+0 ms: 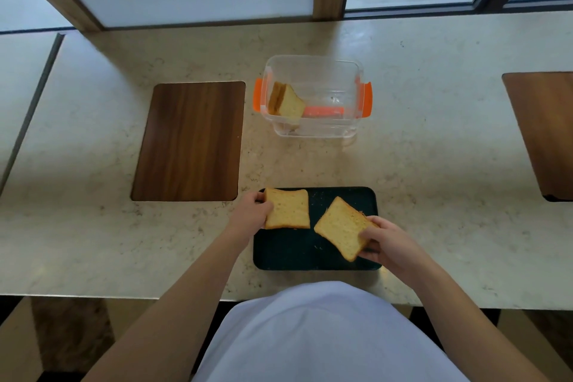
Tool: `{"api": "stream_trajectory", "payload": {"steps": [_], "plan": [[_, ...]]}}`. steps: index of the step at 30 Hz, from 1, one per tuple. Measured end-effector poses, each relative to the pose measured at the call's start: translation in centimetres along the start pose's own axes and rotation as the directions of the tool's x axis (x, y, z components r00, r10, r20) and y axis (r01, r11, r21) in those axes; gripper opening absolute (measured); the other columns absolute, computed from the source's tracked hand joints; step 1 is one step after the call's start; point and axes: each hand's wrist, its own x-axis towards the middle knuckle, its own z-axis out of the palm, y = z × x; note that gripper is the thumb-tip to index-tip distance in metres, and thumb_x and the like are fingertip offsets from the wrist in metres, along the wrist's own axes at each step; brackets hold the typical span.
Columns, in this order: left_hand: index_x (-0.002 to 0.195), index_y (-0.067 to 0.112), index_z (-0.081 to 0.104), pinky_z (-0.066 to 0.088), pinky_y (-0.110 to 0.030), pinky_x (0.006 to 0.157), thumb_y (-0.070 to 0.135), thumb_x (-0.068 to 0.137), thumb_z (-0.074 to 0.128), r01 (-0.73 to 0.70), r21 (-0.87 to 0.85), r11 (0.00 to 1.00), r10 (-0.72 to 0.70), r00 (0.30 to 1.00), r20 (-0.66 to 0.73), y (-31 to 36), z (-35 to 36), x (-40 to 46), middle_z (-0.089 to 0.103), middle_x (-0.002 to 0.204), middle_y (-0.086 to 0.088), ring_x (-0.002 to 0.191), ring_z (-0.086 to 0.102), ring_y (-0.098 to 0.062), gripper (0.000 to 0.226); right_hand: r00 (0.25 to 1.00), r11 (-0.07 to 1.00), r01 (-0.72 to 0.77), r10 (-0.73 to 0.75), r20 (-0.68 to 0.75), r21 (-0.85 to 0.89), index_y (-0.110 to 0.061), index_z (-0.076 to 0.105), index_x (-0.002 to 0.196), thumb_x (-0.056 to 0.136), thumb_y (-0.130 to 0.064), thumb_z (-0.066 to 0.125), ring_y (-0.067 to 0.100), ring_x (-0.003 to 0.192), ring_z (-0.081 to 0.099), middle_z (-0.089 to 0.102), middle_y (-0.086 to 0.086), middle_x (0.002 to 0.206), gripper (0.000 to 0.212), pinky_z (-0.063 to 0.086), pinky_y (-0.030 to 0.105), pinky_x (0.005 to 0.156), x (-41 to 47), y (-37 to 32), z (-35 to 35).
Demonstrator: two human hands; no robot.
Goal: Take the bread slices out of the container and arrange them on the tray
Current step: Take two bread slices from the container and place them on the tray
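Dark tray: one, at the near counter edge, crumbs on it.
Bread on tray: two slices, a left slice and a right slice, apart from each other.
Left hand: pinches the left slice's left edge.
Right hand: grips the right slice's near-right corner, slice turned diagonally.
Container: one, clear, two orange clips, lid off, beyond the tray.
Bread in container: leaning at its left wall; apparently two slices.
Wooden insets: one left inset, one right inset.
Writing: no legible text.

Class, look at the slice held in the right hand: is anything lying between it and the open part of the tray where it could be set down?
Nothing visible does. The right hand holds its slice over the dark tray, whose near part is bare apart from crumbs. The other slice, in the left hand, sits over the far left corner.
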Motion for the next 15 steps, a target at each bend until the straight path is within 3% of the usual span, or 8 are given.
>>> {"api": "stream_trajectory", "payload": {"steps": [4, 8, 11, 15], "plan": [[0.129, 0.009, 0.057, 0.056, -0.049, 0.091, 0.019, 0.093, 0.059, -0.055, 0.098, 0.994, 0.059, 0.997, -0.044, -0.6, -0.4, 0.0, 0.064, 0.112, -0.007, 0.101, 0.063, -0.025, 0.037, 1.0, 1.0, -0.01, 0.01, 0.028, -0.017, -0.008, 0.061, 0.121, 0.091, 0.001, 0.058, 0.031, 0.107, 0.072, 0.065, 0.018, 0.124, 0.03, 0.062, 0.043, 0.085, 0.7, -0.6, 0.9], [0.126, 0.008, 0.058, 0.046, -0.028, 0.078, 0.018, 0.09, 0.064, -0.212, 0.332, 0.919, 0.285, 0.94, -0.19, -1.2, -0.8, -0.5, 0.058, 0.108, -0.007, 0.093, 0.056, -0.017, 0.038, 0.995, 0.993, -0.012, 0.023, 0.096, -0.116, -0.014, 0.064, 0.117, 0.092, -0.003, 0.059, 0.026, 0.104, 0.073, 0.067, 0.015, 0.121, 0.028, 0.062, 0.035, 0.076, 1.8, -1.3, 2.8], [0.118, 0.009, 0.062, 0.039, -0.017, 0.065, 0.016, 0.09, 0.063, -0.248, 0.32, 0.914, 0.314, 0.933, -0.177, -1.7, -1.1, -1.1, 0.061, 0.096, -0.002, 0.084, 0.055, -0.01, 0.029, 0.984, 0.965, -0.019, 0.065, 0.168, -0.262, -0.018, 0.066, 0.116, 0.091, -0.008, 0.059, 0.026, 0.109, 0.07, 0.067, 0.013, 0.122, 0.027, 0.063, 0.039, 0.084, 2.9, -1.5, 5.0], [0.111, 0.016, 0.064, 0.039, -0.016, 0.065, 0.023, 0.093, 0.06, -0.233, 0.275, 0.933, 0.269, 0.958, -0.102, -3.0, -0.6, -2.5, 0.063, 0.094, 0.007, 0.085, 0.057, -0.002, 0.02, 0.973, 0.911, 0.001, 0.095, 0.211, -0.413, -0.026, 0.068, 0.113, 0.091, -0.009, 0.061, 0.02, 0.106, 0.069, 0.068, 0.006, 0.117, 0.029, 0.063, 0.034, 0.08, 4.2, -1.7, 7.4]]}}
